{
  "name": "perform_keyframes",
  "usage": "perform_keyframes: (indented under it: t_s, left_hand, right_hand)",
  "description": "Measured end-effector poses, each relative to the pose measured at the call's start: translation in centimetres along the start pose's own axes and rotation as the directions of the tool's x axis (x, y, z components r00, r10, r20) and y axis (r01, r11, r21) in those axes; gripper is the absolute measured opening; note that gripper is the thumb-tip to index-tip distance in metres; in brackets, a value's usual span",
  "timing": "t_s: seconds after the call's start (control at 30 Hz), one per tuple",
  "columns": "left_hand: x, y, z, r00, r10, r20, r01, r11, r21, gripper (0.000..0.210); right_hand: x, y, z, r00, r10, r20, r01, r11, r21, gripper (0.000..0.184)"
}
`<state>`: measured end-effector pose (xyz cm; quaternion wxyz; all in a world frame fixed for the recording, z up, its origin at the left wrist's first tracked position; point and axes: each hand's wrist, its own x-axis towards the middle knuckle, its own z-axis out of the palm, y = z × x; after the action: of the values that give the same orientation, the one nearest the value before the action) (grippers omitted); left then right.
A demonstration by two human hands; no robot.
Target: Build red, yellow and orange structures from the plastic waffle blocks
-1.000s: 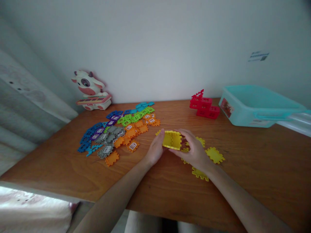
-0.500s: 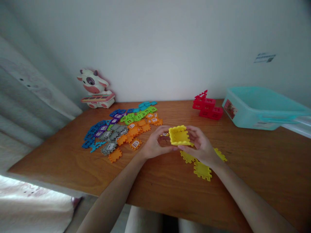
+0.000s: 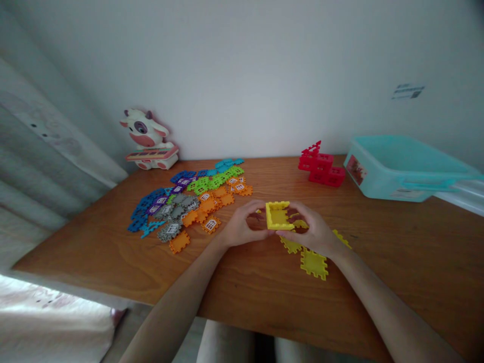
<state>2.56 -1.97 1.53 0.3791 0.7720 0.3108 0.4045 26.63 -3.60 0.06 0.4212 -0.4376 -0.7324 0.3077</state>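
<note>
Between my two hands is a yellow open box [image 3: 279, 217] built from interlocking panels, its hollow side facing me and up. My left hand [image 3: 244, 224] grips it from the left, thumb along the lower edge. On the right, my right hand [image 3: 312, 227] closes round the other side, fingers behind and thumb at the bottom edge. Beneath and beside the right hand, loose yellow panels lie on the wooden table [image 3: 242, 307]; the nearest is a notched yellow panel [image 3: 313, 263]. Another yellow panel [image 3: 290, 244] is partly hidden by the hand.
Left of my hands lie flat panels in orange [image 3: 179, 242], grey [image 3: 170, 229], green [image 3: 217, 180], purple and blue [image 3: 149, 204]. A toy cow [image 3: 145, 138] stands at the back left. Back right are a joined red block structure [image 3: 321, 166] and a turquoise bin [image 3: 397, 174].
The yellow box has turned a little between my hands and sits slightly lower, with its left wall now facing more squarely. My right fingers have shifted along its right side.
</note>
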Motion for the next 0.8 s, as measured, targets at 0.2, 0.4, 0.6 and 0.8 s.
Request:
perform_keyframes:
  t_s: [0.2,0.4,0.6,0.8]
  left_hand:
    - [-0.05,-0.28,-0.2,1.0,-0.018,0.002,0.018,0.998,0.055,0.051]
    - [-0.09,-0.31,-0.5,0.999,0.034,-0.028,-0.031,0.994,0.11,0.055]
    - [-0.17,-0.6,-0.53,1.0,0.028,-0.004,-0.027,0.98,0.197,0.064]
    - [-0.22,-0.85,-0.31,0.998,-0.039,0.045,0.033,0.99,0.136,0.065]
  right_hand:
    - [0.17,-0.51,-0.13,0.999,-0.041,0.002,0.041,0.997,-0.066,0.053]
    - [0.28,-0.99,-0.36,0.996,-0.085,-0.009,0.083,0.986,-0.142,0.049]
    - [0.09,-0.64,-0.26,0.998,-0.066,0.003,0.065,0.982,-0.18,0.051]
    - [0.15,-0.83,-0.1,0.998,-0.055,0.028,0.06,0.978,-0.201,0.045]
